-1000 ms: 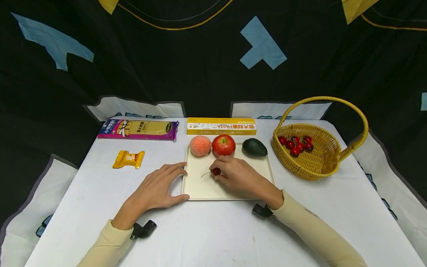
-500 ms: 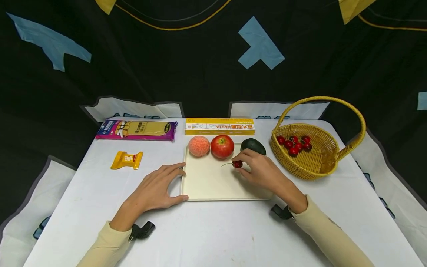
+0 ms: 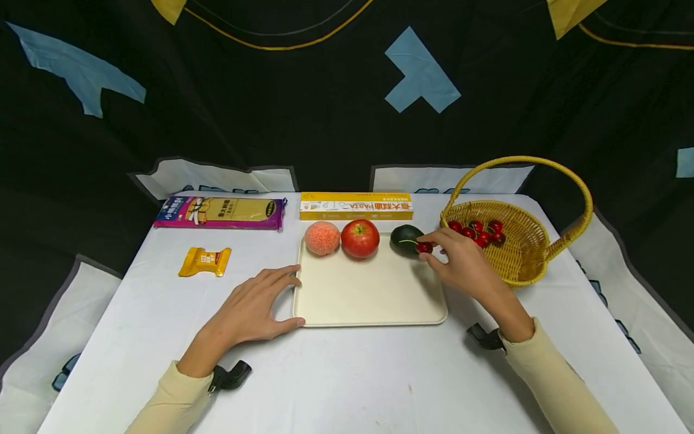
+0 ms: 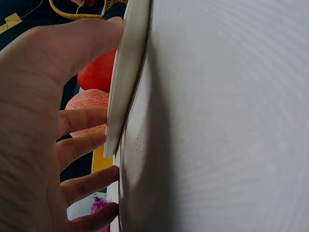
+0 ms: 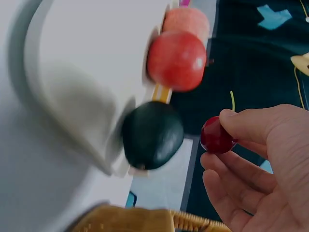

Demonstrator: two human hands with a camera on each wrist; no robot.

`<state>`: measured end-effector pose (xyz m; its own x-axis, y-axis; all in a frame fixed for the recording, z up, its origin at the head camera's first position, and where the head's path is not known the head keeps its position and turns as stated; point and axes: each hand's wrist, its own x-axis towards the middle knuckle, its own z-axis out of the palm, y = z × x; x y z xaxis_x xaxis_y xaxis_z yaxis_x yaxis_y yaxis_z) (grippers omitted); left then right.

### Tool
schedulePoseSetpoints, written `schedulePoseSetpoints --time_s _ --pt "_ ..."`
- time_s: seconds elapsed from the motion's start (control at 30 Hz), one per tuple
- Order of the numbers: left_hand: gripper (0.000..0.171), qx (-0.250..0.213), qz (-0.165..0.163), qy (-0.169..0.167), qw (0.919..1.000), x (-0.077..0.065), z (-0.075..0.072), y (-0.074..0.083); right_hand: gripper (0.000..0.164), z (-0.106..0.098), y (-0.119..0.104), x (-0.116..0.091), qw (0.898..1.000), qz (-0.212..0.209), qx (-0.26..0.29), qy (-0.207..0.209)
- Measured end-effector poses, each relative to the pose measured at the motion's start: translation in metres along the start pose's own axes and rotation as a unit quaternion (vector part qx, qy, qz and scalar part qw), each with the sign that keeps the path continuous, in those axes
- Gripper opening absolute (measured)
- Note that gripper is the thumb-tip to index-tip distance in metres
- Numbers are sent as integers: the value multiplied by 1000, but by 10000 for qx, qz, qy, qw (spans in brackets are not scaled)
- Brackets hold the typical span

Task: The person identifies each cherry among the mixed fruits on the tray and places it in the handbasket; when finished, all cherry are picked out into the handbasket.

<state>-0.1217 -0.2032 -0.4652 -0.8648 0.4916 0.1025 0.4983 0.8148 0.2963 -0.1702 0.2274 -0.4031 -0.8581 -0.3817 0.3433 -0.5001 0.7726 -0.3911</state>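
My right hand [image 3: 463, 262] pinches a dark red cherry [image 5: 217, 135] by thumb and fingers, its green stem sticking out. In the head view it overlaps the right end of a dark avocado [image 3: 405, 240] and the near-left side of the wicker basket [image 3: 517, 278]. Several cherries [image 3: 477, 232] lie inside that basket. At the left edge of a cream tray [image 3: 368, 295], my left hand [image 3: 249, 307] has its fingers spread, thumb and fingertips touching the rim. Along the tray's far side sit a pinkish peach [image 3: 322, 238], a red apple [image 3: 360, 239] and the avocado.
Behind the tray lies a yellow pasta box [image 3: 356, 206]. A purple pasta packet [image 3: 221, 212] is at the back left, with a small yellow wrapped snack [image 3: 205, 261] before it. The basket's tall handle [image 3: 575, 181] arches over its opening.
My right hand has carried the cherry from over the tray's middle rightward and away from me, toward the basket. The left hand has stayed at the tray's edge.
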Motion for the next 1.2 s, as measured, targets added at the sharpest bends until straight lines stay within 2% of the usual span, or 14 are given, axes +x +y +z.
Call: schedulePoseSetpoints --time_s 0.17,0.53,0.83,1.2 --pt "69 9 -28 -7 10000 0 1 -1 29 -11 15 -6 9993 -136 -19 351" --pt "70 5 -19 17 10000 -1 0 -1 33 -28 34 -18 9978 551 -240 276" --pt "70 -25 6 53 10000 0 0 0 32 -37 58 -24 9954 639 -411 590" --pt "71 -30 -78 -88 9999 0 0 1 35 -36 85 -37 9898 1285 -599 146"
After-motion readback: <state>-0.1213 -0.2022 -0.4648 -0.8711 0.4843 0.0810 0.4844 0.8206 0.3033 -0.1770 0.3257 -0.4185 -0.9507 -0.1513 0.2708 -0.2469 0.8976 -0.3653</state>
